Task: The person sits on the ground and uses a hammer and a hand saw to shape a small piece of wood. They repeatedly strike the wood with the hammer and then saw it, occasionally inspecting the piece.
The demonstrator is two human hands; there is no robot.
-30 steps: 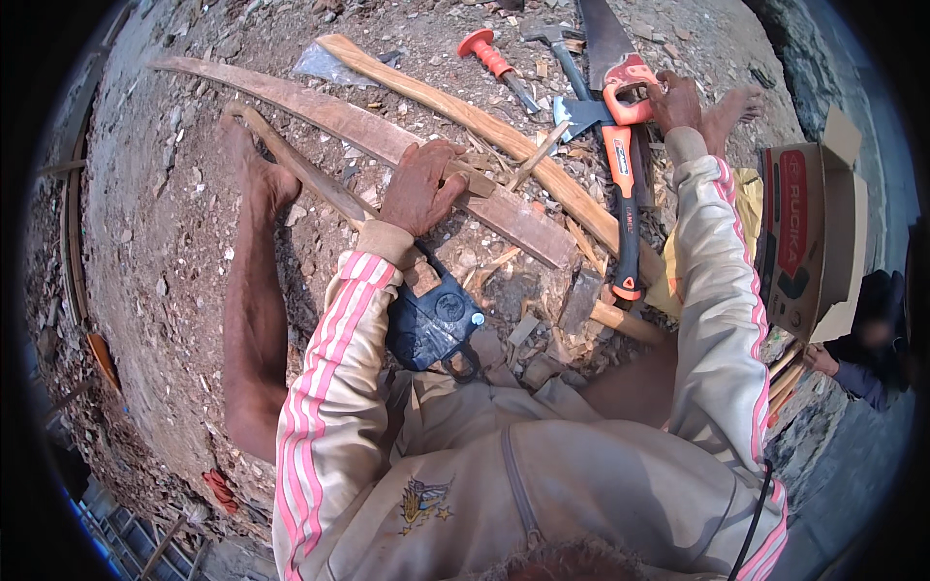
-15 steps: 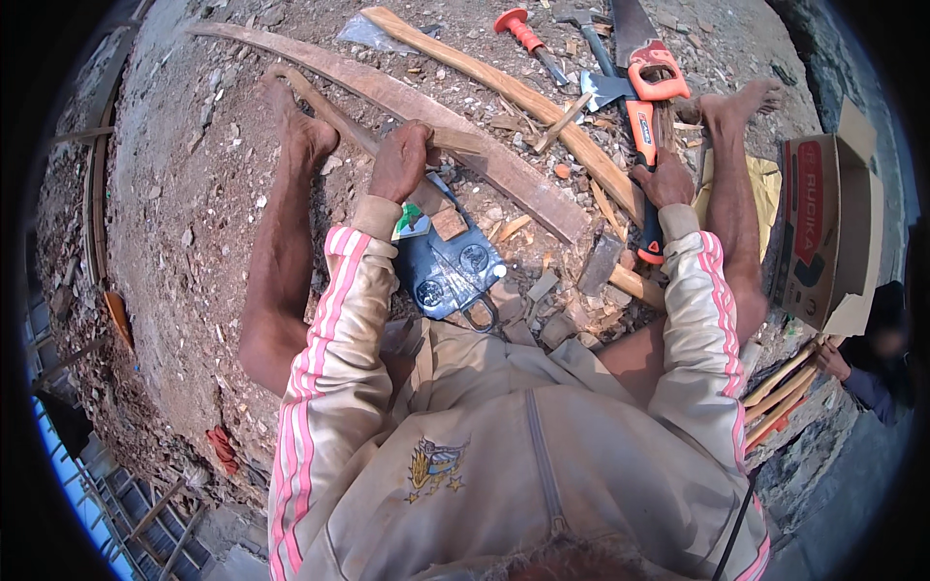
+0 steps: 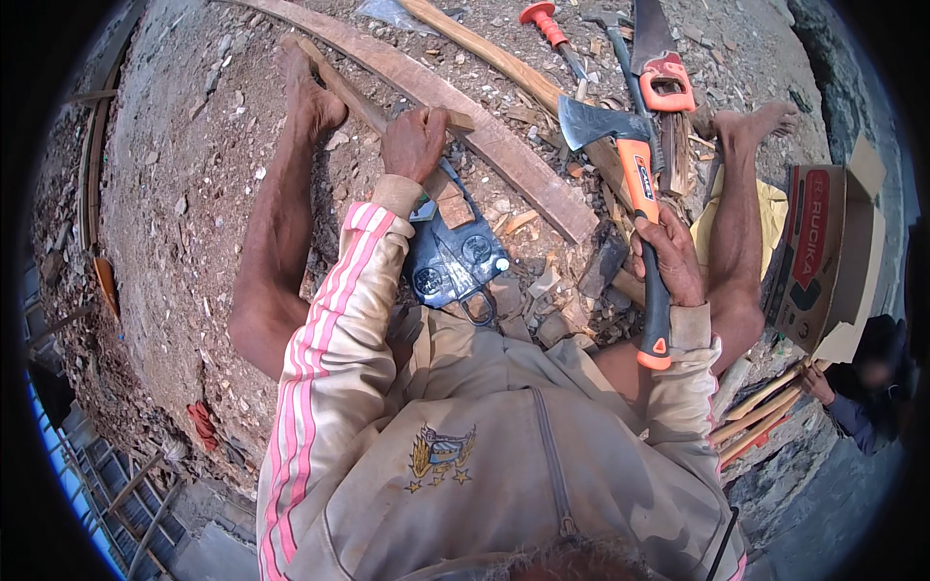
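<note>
My left hand [image 3: 415,145] is closed round a wooden stick [image 3: 341,85], which slants from beside my left foot down to a squared end. A short flat piece of wood [image 3: 460,121] juts out to the right of that fist; whether it is joined to the stick I cannot tell. The squared end lies over a dark plastic container [image 3: 448,259] with round marks and a loop handle. My right hand [image 3: 671,254] grips an axe [image 3: 636,169] by its orange and black handle. The axe's blade is up and to the left, over a long pole.
A curved plank [image 3: 484,155] and a long wooden pole [image 3: 504,60] lie beyond my hands. A handsaw [image 3: 666,82] and an orange-handled chisel [image 3: 547,27] are at the far side. Wood chips [image 3: 542,290] litter the ground. A cardboard box [image 3: 828,257] and another person's hand [image 3: 819,384] are at right.
My right hand has lifted the axe from among the tools and drawn it nearer, its blade now turned left. My left hand keeps hold of the stick.
</note>
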